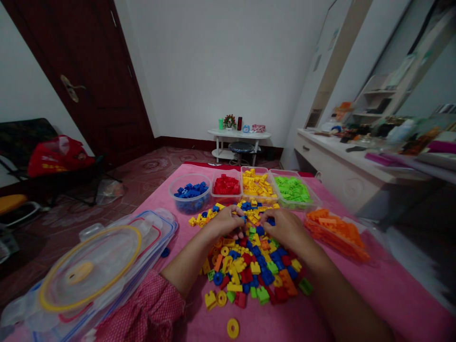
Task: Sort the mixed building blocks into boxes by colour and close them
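Note:
A loose pile of mixed toy building bricks (pixel 245 273) covers the middle of the pink-covered table. Over the pile's far part, my left hand (pixel 228 222) has its fingers curled, with a small blue brick (pixel 244 219) showing at the fingertips. My right hand (pixel 285 227) reaches in from the other side, fingers bent and close together. Blue shows beneath its fingers, but whether they grip that piece is hidden. Beyond the hands stand clear tubs of blue bricks (pixel 192 190), red bricks (pixel 226 184), yellow bricks (pixel 257 183) and green bricks (pixel 292 189).
Right of the pile lies a clear container of orange bricks (pixel 337 232). Stacked clear lids (pixel 103 266) occupy the left side of the table. A yellow ring (pixel 232 328) sits near the front edge. A white dresser (pixel 342 171) stands at the right.

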`<state>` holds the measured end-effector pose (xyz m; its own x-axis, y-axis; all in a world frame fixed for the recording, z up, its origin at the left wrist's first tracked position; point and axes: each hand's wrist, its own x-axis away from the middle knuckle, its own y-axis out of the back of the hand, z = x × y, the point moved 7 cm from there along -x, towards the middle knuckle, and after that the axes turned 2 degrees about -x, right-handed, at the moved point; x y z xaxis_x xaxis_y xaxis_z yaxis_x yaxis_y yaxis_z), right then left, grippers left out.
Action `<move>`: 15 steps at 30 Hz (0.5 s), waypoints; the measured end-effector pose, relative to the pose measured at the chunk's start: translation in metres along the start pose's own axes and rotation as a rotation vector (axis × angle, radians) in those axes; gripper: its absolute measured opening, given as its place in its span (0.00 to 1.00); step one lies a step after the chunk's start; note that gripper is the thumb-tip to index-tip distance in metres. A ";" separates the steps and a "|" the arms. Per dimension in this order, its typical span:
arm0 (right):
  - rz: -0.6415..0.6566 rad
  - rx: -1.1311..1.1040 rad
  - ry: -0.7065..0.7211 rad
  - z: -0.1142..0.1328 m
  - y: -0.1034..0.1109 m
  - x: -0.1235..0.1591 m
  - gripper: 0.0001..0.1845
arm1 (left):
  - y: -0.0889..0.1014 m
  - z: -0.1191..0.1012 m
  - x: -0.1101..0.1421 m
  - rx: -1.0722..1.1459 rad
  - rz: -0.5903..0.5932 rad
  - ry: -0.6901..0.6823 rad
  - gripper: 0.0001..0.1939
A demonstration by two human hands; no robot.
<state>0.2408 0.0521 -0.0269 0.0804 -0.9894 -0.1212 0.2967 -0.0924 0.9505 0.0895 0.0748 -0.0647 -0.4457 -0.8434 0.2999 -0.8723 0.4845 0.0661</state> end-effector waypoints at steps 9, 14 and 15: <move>0.084 0.003 0.069 0.001 -0.017 0.004 0.14 | 0.000 -0.001 -0.002 -0.024 0.006 -0.035 0.17; -0.030 -0.082 0.052 0.013 -0.002 0.003 0.11 | -0.004 -0.002 0.001 0.153 0.010 -0.041 0.15; -0.081 -0.132 0.073 0.018 0.005 0.004 0.11 | -0.006 -0.002 0.001 0.182 0.025 -0.038 0.18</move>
<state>0.2252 0.0459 -0.0169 0.1184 -0.9680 -0.2213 0.4269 -0.1516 0.8915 0.0943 0.0712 -0.0631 -0.4724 -0.8413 0.2628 -0.8811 0.4588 -0.1151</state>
